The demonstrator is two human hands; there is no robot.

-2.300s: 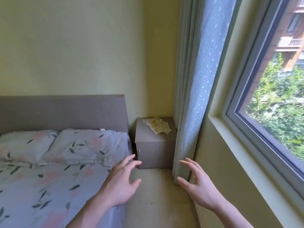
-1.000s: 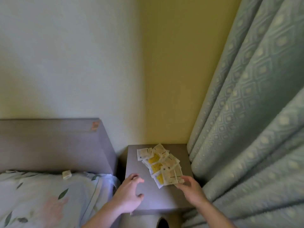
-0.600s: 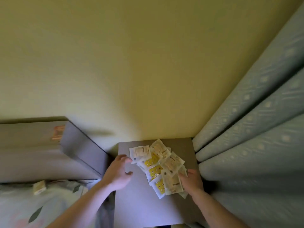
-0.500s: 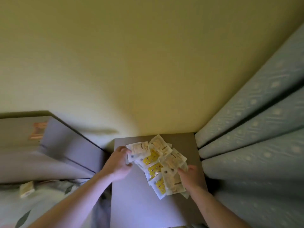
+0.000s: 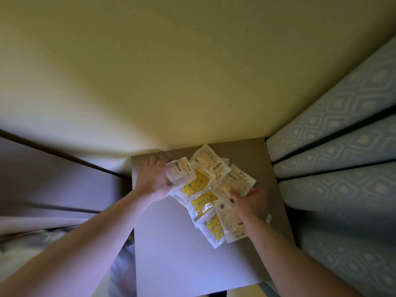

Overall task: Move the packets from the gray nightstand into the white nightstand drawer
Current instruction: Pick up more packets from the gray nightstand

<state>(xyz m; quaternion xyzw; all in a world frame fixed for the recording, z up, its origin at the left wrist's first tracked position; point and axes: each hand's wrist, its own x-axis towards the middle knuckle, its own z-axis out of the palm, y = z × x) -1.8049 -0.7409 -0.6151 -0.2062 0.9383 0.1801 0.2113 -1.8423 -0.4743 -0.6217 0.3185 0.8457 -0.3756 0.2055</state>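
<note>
Both hands (image 5: 154, 179) grip packets (image 5: 211, 189) — row runs diagonally, seemingly near-right to far-left.

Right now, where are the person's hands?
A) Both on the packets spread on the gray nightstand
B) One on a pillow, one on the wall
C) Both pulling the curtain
A: the left hand and right hand touch opposite sides of the packets on the gray nightstand.

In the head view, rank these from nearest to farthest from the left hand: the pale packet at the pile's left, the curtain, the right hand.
1. Pale packet: touching the left hand.
2. Right hand: across the pile, on its right side.
3. Curtain: far right, beyond the nightstand.
</note>
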